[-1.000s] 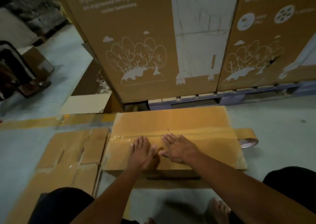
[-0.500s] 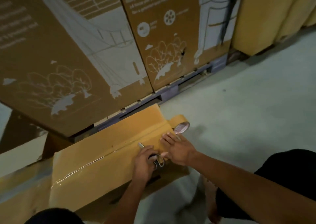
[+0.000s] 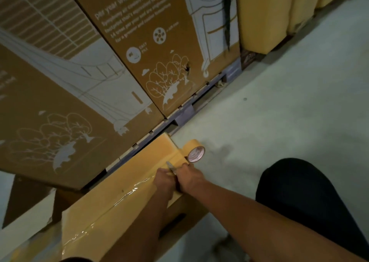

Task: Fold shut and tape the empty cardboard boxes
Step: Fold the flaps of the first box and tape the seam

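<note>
A shut cardboard box (image 3: 127,183) lies on the floor in front of me, with a strip of clear tape (image 3: 123,196) shining along its top seam. The brown tape roll (image 3: 196,153) hangs at the box's far right end, still joined to the strip. My left hand (image 3: 163,178) is closed around a small metal cutting tool (image 3: 170,165), its blade pointing up and left over the seam. My right hand (image 3: 189,176) sits right beside it on the box top, close to the roll; its fingers are bent away from me and hidden.
Tall printed cartons (image 3: 139,61) stand on a blue pallet (image 3: 185,111) just behind the box. Yellow wrapped stacks (image 3: 263,18) are at the back right. Bare concrete floor (image 3: 279,111) spreads to the right. My knee in black (image 3: 309,191) is at right. Flat cardboard (image 3: 26,217) lies at left.
My view swung right. Both hands slid along the seam to the box's right end. The left hand, flat before, picked up the cutting tool and now holds it by the roll.
</note>
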`<state>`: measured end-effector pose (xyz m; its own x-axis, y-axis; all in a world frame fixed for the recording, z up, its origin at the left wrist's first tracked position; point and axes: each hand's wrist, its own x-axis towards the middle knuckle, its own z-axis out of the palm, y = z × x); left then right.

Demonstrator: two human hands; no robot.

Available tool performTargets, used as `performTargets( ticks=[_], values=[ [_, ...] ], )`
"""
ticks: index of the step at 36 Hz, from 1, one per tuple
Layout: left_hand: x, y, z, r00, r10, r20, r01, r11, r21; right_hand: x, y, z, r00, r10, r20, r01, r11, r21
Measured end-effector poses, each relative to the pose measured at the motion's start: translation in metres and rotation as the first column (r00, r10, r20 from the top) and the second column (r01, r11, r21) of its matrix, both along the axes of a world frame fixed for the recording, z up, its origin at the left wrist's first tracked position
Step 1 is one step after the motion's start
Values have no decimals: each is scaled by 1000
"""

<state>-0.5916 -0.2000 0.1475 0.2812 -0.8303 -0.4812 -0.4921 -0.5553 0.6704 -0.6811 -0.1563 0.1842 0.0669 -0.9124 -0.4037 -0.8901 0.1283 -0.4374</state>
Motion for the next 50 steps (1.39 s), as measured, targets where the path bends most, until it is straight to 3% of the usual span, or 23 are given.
performTargets(
  ticks=[2, 4, 8, 13, 16, 19, 23, 25, 27, 29, 31, 33, 35, 39, 41, 43, 48, 50],
  values=[
    [8, -12, -10, 984, -119, 133, 104, 988, 117, 0, -1, 1, 1000, -20, 11, 19, 1000, 11],
    [7, -17, -7, 984, -145, 105, 134, 985, 104, 2, -2, 0, 999, -27, -31, 26, 1000, -12],
    [1, -30, -8, 986, -156, 56, 139, 963, 230, -2, -7, -4, 994, -79, -72, 75, 995, -67],
    [-20, -6, 39, 945, -322, 60, 301, 926, 227, -11, -12, -10, 980, -190, 66, 196, 976, -94],
    [-20, -10, 44, 949, -313, -43, 316, 942, 111, -15, -18, -6, 936, -263, 236, 291, 952, -94],
    [-30, -28, 47, 960, -235, -152, 231, 972, -44, -23, -29, -1, 793, -396, 462, 472, 880, -56],
    [-42, -48, 49, 921, -323, -220, 293, 943, -157, -35, -38, -3, 508, -616, 602, 683, 714, 154],
    [-45, -51, 49, 886, -410, -217, 375, 908, -185, -42, -43, -4, 311, -717, 624, 781, 567, 262],
    [-47, -55, 43, 863, -477, -168, 444, 874, -200, -51, -51, -10, 17, -789, 614, 826, 357, 436],
    [-43, -60, 31, 812, -580, 59, 578, 789, -206, -59, -56, -21, -242, -800, 550, 791, 166, 589],
    [-39, -62, 20, 643, -655, 396, 742, 661, -113, -66, -58, -34, -374, -790, 487, 766, 33, 641],
    [-35, -57, 6, 506, -715, 483, 826, 562, -34, -70, -54, -43, -450, -788, 421, 724, -45, 689],
    [-30, -52, -9, 503, -720, 478, 835, 547, -56, -64, -60, -56, -491, -770, 407, 662, -27, 749],
    [-28, -49, -23, 550, -685, 478, 810, 578, -103, -49, -102, -145, -531, -748, 398, 542, 61, 838],
    [-27, -51, -24, 546, -688, 477, 811, 577, -96, -48, -109, -132, -550, -719, 425, 481, 143, 865],
    [-24, -56, -25, 510, -708, 488, 837, 540, -92, -53, -104, -87, -585, -708, 395, 446, 126, 886],
    [-16, -63, -23, 468, -736, 489, 868, 487, -98, -64, -112, -78, -584, -715, 384, 495, 61, 867],
    [-13, -64, -23, 456, -743, 489, 877, 467, -109, -65, -112, -83, -547, -720, 426, 588, 31, 808]
  ],
)
